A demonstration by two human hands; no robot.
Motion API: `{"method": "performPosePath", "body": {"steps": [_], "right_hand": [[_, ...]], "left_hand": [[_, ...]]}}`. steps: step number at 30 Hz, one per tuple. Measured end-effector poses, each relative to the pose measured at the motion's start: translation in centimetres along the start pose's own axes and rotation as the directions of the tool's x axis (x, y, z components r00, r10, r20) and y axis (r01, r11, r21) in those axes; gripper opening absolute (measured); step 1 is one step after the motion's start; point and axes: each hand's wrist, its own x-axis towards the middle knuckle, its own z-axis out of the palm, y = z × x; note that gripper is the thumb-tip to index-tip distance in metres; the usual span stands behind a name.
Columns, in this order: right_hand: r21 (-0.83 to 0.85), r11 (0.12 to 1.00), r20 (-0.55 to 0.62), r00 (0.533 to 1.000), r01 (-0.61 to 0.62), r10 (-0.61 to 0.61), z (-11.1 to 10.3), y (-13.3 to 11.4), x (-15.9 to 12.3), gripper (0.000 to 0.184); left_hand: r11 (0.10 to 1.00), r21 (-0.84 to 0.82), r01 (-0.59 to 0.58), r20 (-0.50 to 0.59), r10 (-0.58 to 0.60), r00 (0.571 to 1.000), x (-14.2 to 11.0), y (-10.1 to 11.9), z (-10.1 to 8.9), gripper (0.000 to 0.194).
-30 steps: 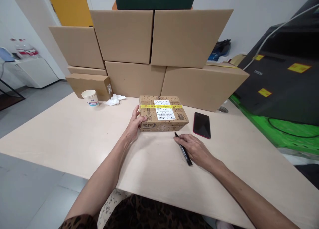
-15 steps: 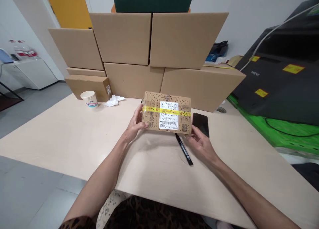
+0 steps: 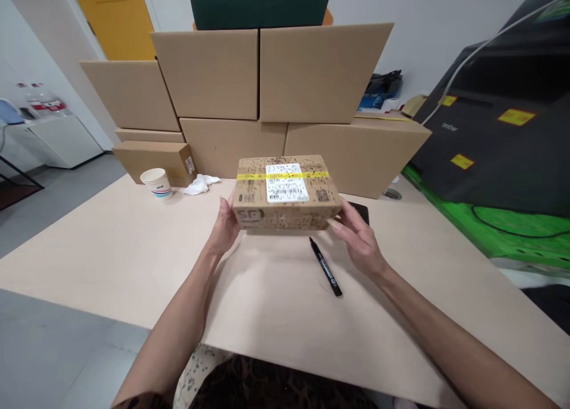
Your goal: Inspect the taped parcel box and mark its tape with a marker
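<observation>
A small brown parcel with a white label and a yellow tape strip is held level above the beige table. My left hand grips its left end. My right hand grips its right end, fingers under the edge. A black marker lies on the table just below the parcel, between my hands. A black phone lies behind my right hand, partly hidden by the parcel.
Large cardboard boxes are stacked along the table's far edge. A paper cup and a crumpled tissue sit at the back left. A black machine on a green base fills the right.
My right hand left the marker and took the parcel's right end. Both hands lifted the parcel off the table and brought it nearer to me.
</observation>
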Motion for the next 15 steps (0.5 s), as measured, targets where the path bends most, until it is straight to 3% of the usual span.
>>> {"method": "performPosePath", "body": {"steps": [9, 15], "right_hand": [[-0.041, 0.995, -0.166, 0.982, 0.088, -0.093, 1.0, -0.2, 3.4, 0.070], [-0.057, 0.996, -0.210, 0.975, 0.068, -0.079, 0.6, 0.0, 4.0, 0.071]], "left_hand": [[0.990, 0.139, -0.028, -0.053, 0.036, 0.998, 0.1, 1.0, -1.9, 0.101], [0.936, 0.350, -0.037, -0.054, 0.060, 0.997, -0.1, 1.2, -2.1, 0.102]]}}
